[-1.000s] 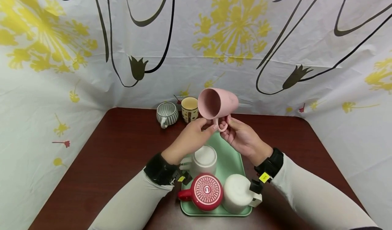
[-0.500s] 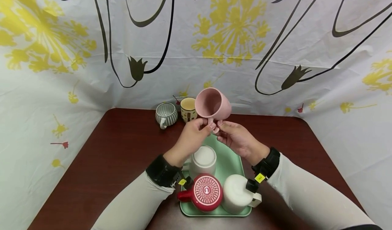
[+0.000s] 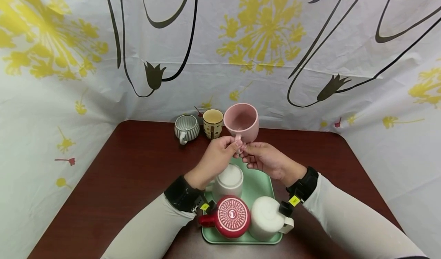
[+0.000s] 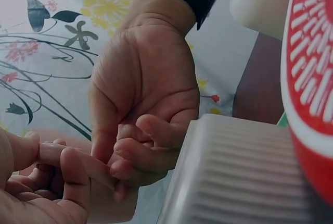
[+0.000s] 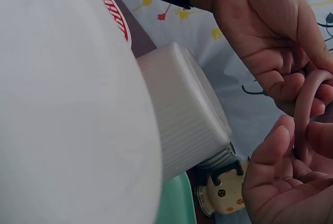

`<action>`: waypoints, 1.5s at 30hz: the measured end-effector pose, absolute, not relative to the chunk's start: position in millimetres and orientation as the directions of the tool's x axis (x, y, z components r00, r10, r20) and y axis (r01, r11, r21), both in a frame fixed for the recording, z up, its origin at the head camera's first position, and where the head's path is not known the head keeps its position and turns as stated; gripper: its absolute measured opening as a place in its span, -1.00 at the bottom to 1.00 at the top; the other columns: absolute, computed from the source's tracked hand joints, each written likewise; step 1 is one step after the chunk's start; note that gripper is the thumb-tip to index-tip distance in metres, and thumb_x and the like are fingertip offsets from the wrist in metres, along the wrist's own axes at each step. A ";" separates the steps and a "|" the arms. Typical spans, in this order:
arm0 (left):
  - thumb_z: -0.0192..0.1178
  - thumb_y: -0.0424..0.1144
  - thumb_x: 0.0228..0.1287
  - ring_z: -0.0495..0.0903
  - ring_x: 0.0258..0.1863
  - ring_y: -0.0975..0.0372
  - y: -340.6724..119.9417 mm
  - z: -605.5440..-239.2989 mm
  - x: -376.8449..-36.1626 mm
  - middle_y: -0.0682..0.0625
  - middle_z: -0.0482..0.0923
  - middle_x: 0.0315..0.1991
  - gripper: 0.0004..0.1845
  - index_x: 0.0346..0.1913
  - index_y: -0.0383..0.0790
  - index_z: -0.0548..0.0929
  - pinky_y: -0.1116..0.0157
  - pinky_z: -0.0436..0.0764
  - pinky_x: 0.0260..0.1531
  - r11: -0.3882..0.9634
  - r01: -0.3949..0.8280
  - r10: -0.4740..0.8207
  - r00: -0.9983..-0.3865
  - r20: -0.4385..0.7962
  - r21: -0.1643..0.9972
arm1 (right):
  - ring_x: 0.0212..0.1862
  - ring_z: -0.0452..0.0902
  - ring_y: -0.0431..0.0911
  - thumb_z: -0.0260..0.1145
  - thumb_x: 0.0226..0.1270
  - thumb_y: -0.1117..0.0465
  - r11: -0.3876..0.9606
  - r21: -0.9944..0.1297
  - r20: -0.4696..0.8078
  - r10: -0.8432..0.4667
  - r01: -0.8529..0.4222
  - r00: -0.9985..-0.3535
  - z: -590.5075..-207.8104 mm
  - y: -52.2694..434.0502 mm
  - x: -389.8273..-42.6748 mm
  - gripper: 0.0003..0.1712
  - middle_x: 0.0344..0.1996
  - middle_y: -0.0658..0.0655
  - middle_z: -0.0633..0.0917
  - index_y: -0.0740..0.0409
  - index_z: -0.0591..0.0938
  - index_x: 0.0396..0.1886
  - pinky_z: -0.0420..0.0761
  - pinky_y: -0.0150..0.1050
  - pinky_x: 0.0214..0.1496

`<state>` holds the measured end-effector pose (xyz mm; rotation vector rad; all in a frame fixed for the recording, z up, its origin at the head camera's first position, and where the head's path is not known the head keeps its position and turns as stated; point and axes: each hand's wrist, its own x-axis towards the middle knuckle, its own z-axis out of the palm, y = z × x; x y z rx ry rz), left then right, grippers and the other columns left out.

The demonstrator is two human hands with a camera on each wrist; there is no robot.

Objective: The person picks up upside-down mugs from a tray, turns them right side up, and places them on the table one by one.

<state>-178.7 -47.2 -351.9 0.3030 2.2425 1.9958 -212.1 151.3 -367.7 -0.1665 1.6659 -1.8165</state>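
Observation:
A pink mug point(image 3: 250, 131) is held above the far end of the green tray point(image 3: 259, 182), its mouth facing up and toward me. My left hand point(image 3: 214, 160) pinches the mug's handle point(image 5: 306, 104) between thumb and fingers. From the other side, my right hand point(image 3: 270, 160) pinches the same handle low down, its fingers close to the left fingertips. On the tray, three mugs stand upside down: a ribbed whitish mug point(image 3: 230, 180), a red mug point(image 3: 232, 217) with a patterned base, and a white mug point(image 3: 265, 217).
A striped grey cup point(image 3: 187, 128) and a yellow patterned cup point(image 3: 213, 123) stand upright at the back of the dark red-brown table point(image 3: 138, 174). A white floral cloth point(image 3: 193, 48) hangs behind and at both sides.
The pink mug has turned from lying sideways, base to the right, to more upright with its mouth up, and sits slightly lower. Both hands stay on its handle.

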 end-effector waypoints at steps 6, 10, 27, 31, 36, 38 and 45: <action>0.15 -0.18 0.59 0.64 -0.27 0.16 -46.0 -351.0 -185.4 -0.13 0.70 -0.22 -0.74 -0.09 -0.32 0.72 0.33 0.58 -0.12 0.127 0.073 0.256 -0.966 0.039 0.989 | -0.26 0.60 -0.24 0.08 0.70 0.09 0.063 -0.929 -0.341 -0.530 0.365 -0.776 -363.9 161.9 -209.2 -0.75 -0.29 -0.05 0.66 0.06 0.66 -0.04 0.62 -0.38 -0.19; 0.14 -0.17 0.60 0.62 -0.29 0.21 -47.7 -348.9 -195.3 -0.13 0.71 -0.17 -0.72 -0.09 -0.34 0.73 0.31 0.62 -0.10 0.164 0.074 0.263 -0.964 0.029 0.984 | -0.25 0.60 -0.24 0.10 0.69 0.08 0.090 -0.941 -0.324 -0.522 0.327 -0.789 -362.2 176.1 -207.6 -0.74 -0.27 -0.05 0.65 0.07 0.66 0.06 0.62 -0.39 -0.17; 0.09 -0.14 0.64 0.58 -0.31 0.22 -54.6 -348.8 -256.2 -0.06 0.61 -0.27 -0.65 -0.28 -0.31 0.68 0.37 0.61 -0.21 0.261 0.015 0.262 -0.963 -0.056 0.965 | 0.21 0.64 0.16 0.20 0.62 -0.07 0.654 -0.735 -0.073 -0.337 -0.178 -0.938 -404.8 254.3 -186.2 -0.45 0.20 0.27 0.67 0.17 0.53 0.38 0.67 0.09 0.18; 0.08 -0.15 0.64 0.58 -0.33 0.22 -54.0 -353.3 -265.4 -0.03 0.61 -0.30 -0.64 -0.27 -0.35 0.68 0.35 0.60 -0.17 0.325 0.002 0.264 -0.960 -0.089 0.946 | 0.31 0.57 0.16 0.21 0.61 -0.08 0.782 -0.547 0.024 -0.342 -0.299 -0.939 -416.8 264.6 -175.6 -0.44 0.27 0.20 0.64 0.15 0.53 0.40 0.61 0.17 0.23; 0.07 -0.14 0.65 0.59 -0.27 0.13 -48.7 -359.6 -275.9 -0.04 0.59 -0.32 -0.63 -0.18 -0.41 0.67 0.26 0.58 -0.05 0.358 -0.021 0.275 -0.953 -0.126 0.934 | 0.24 0.62 0.11 0.27 0.58 0.02 0.819 -0.467 0.076 -0.339 -0.334 -0.938 -426.3 269.1 -165.5 -0.50 0.22 0.16 0.65 0.15 0.56 0.37 0.64 0.14 0.18; 0.06 -0.13 0.65 0.59 -0.25 0.13 -46.1 -363.1 -280.4 -0.03 0.59 -0.32 -0.62 -0.15 -0.43 0.67 0.19 0.59 0.02 0.356 -0.027 0.277 -0.952 -0.133 0.934 | 0.26 0.62 0.10 0.27 0.58 0.03 0.825 -0.458 0.080 -0.334 -0.332 -0.939 -428.2 269.9 -162.1 -0.51 0.22 0.14 0.64 0.14 0.56 0.37 0.65 0.14 0.19; 0.01 -0.10 0.67 0.52 -0.30 0.17 -43.4 -376.4 -286.3 -0.01 0.50 -0.46 -0.53 -0.44 -0.34 0.55 0.25 0.49 -0.10 0.445 0.004 0.300 -0.943 -0.144 0.896 | 0.24 0.62 0.09 0.25 0.59 0.01 0.831 -0.453 0.077 -0.324 -0.322 -0.943 -429.7 274.7 -155.4 -0.50 0.23 0.13 0.63 0.14 0.57 0.37 0.65 0.12 0.17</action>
